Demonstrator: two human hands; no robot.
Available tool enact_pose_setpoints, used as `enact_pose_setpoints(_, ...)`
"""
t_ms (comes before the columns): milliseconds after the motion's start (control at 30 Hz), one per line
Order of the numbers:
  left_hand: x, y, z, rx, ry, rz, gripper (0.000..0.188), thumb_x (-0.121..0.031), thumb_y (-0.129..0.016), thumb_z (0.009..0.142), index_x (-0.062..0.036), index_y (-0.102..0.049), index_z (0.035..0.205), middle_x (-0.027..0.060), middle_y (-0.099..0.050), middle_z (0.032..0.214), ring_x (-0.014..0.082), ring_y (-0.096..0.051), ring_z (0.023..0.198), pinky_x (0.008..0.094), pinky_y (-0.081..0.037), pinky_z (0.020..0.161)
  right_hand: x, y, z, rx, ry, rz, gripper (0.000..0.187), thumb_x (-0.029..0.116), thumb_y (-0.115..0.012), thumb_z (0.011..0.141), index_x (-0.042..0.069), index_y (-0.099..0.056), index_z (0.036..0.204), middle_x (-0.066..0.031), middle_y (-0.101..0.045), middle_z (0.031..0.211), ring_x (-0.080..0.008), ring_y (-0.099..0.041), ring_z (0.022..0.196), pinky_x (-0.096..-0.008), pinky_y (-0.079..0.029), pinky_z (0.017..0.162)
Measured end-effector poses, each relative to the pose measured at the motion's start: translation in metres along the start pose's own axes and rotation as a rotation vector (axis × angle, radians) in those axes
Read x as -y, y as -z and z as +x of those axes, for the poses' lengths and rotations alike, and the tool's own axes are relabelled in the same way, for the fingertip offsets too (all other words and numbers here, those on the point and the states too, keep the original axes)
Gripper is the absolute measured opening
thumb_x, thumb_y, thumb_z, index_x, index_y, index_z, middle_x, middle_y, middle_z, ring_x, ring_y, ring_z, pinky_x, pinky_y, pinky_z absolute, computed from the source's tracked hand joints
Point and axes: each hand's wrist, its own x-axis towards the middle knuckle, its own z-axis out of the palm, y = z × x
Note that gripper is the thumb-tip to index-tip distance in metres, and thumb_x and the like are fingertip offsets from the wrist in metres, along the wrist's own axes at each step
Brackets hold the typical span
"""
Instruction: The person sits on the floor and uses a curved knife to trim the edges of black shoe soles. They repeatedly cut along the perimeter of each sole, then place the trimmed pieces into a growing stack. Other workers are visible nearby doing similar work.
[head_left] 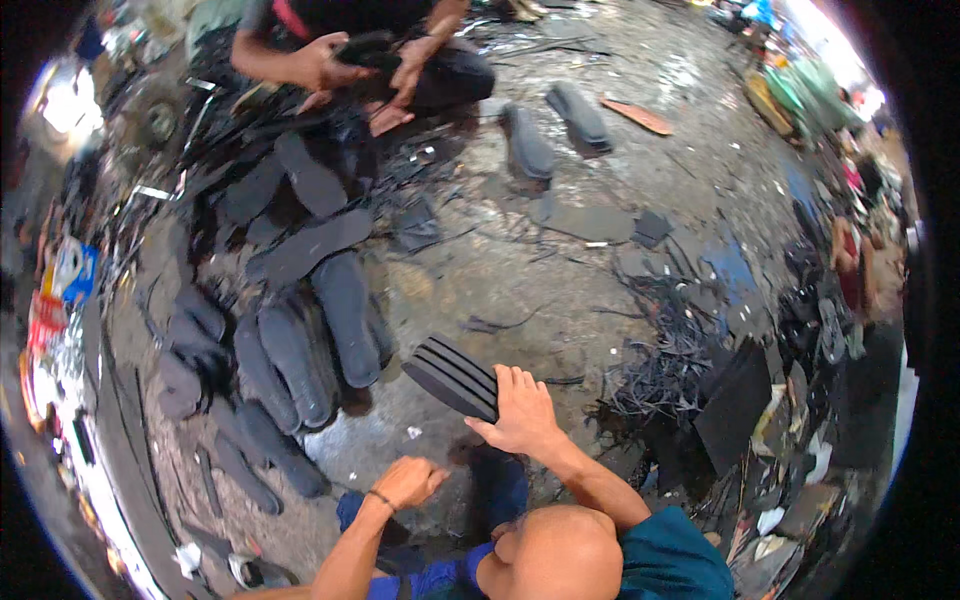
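My right hand (526, 412) grips one end of a stack of dark foam shoe soles (445, 373), its layered edges turned up toward me. The fingers lie over the far side and the thumb is on the near side. My left hand (410, 483), a thin dark band at its wrist, is lower and to the left, apart from the stack. Its fingers are curled together, and anything inside them is too small or hidden to make out. Left of both hands, piled dark soles (295, 355) lie on the floor, the nearest ones (285, 450) not far from my left hand.
Across from me a person (375, 70) sits holding a dark object. Two sole stacks (525, 145) (578, 118) and a brown sole-shaped piece (637, 116) lie farther off. At right are a heap of black strips (665, 375) and a black sheet (735, 405).
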Motion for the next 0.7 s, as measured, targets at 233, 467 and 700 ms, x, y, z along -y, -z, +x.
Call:
enact_pose_setpoints(233, -0.002, 0.036, 0.028, -0.619, -0.125, -0.109, 0.045, -0.033, -0.072, 0.091, -0.0007, -0.064, 0.121, 0.0213, -0.065, 0.125, 0.0387, -0.058, 0.120, 0.0464, -0.044, 0.104, -0.059, -0.019, 0.013, -0.068, -0.119, 0.029, 0.091, 0.050, -0.083, 0.074, -0.002, -0.042, 0.137, -0.0228, -0.056, 0.121, -0.0374, -0.056, 0.114, -0.0489, -0.044, 0.097)
enact_pose_setpoints(467, 0.073, 0.089, 0.120, -1.166, 0.403, -0.048, 0.106, -0.043, -0.082, 0.079, 0.0044, -0.023, 0.153, 0.0334, -0.029, 0.154, 0.0467, -0.030, 0.142, 0.0535, -0.027, 0.118, -0.212, 0.075, 0.088, -0.177, -0.651, 0.954, 0.110, 0.061, -0.086, 0.071, -0.012, -0.043, 0.141, -0.0223, -0.060, 0.134, -0.0293, -0.061, 0.119, -0.0375, -0.049, 0.098)
enact_pose_setpoints(700, 0.044, 0.108, 0.146, -1.171, 0.746, -0.006, 0.109, -0.055, -0.090, 0.063, -0.0114, -0.031, 0.144, 0.0243, -0.048, 0.133, 0.0448, -0.049, 0.123, 0.0534, -0.045, 0.101, -0.261, 0.071, 0.079, -0.307, -0.684, 0.347, 0.104, 0.073, -0.078, 0.067, -0.009, -0.064, 0.128, -0.0270, -0.068, 0.124, -0.0347, -0.066, 0.117, -0.0416, -0.048, 0.104)
